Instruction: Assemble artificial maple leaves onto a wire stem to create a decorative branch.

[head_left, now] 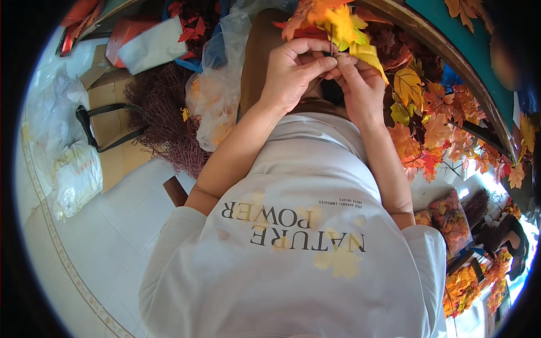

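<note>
Both my hands meet above my lap, at the top middle. My left hand (pixel 296 70) is closed, its thumb and index finger pinching the thin stem of a bunch of artificial autumn leaves (pixel 341 25). Close beside it, my right hand (pixel 363 90) is also closed, with thumb and fingertips pressed together at the lower end of the same stem. The leaves are yellow, orange and red and spread out above my fingers. My fingers hide the exact spot where the stem is gripped.
A teal tabletop (pixel 437 28) with a wooden edge curves along the upper right. Orange leaf garlands (pixel 439 132) hang below it. On the left are a bundle of thin brown twigs (pixel 174 112), a cardboard box (pixel 115 121) and clear plastic bags (pixel 217 93). Bagged leaves (pixel 451 219) lie at right.
</note>
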Available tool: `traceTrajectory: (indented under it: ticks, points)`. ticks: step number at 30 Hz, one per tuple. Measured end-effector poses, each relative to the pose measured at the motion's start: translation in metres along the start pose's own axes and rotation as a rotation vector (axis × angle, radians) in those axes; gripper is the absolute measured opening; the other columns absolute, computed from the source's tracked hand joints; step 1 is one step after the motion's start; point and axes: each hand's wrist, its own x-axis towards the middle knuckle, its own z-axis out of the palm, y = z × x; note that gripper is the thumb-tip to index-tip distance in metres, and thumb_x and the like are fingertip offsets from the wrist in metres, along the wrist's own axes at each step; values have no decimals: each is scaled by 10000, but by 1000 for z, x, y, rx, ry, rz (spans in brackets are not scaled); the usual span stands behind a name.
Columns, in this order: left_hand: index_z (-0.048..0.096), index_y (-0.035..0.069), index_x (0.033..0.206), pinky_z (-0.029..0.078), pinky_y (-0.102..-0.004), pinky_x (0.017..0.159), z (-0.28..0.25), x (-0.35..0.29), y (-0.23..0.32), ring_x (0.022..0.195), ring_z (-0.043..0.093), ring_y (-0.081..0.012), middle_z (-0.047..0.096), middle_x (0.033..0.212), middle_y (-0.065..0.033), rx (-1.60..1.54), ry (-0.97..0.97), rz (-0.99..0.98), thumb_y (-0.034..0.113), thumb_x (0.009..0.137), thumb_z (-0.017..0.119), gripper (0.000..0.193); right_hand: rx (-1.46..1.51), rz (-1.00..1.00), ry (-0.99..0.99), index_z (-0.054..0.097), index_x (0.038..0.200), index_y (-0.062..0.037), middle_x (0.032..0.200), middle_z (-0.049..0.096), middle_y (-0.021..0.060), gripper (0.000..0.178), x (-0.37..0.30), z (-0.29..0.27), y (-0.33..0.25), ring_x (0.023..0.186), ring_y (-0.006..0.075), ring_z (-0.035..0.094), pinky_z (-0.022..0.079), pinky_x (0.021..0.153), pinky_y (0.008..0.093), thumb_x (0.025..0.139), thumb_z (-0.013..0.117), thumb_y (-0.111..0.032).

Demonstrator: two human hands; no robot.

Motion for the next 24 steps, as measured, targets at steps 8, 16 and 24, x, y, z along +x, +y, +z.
traceTrajectory:
  ticks: [8,16,24]
  points:
    - [507,-67,1155,498,-295,841,-23,-10,20,936,609,-183,602,1021,-121,455,-239,-262,165,925,515,327,227,80,216,603,869,-43,805,612,13,124,18,3,0,702,76,567,474,645,200,883,590,-165]
    - [559,-9,1029,493,-238,527,-9,-21,26,593,615,-130,605,894,-93,800,76,0,54,827,633,224,80,63,144,604,867,-23,776,613,24,140,38,19,4,666,81,580,483,591,193,878,600,-163]
    - [593,12,929,479,-302,548,-50,-14,17,667,584,-166,563,770,-67,722,43,-157,60,813,597,125,-537,-116,-140,642,855,20,721,638,50,235,67,29,26,630,88,589,483,555,239,885,570,-201]
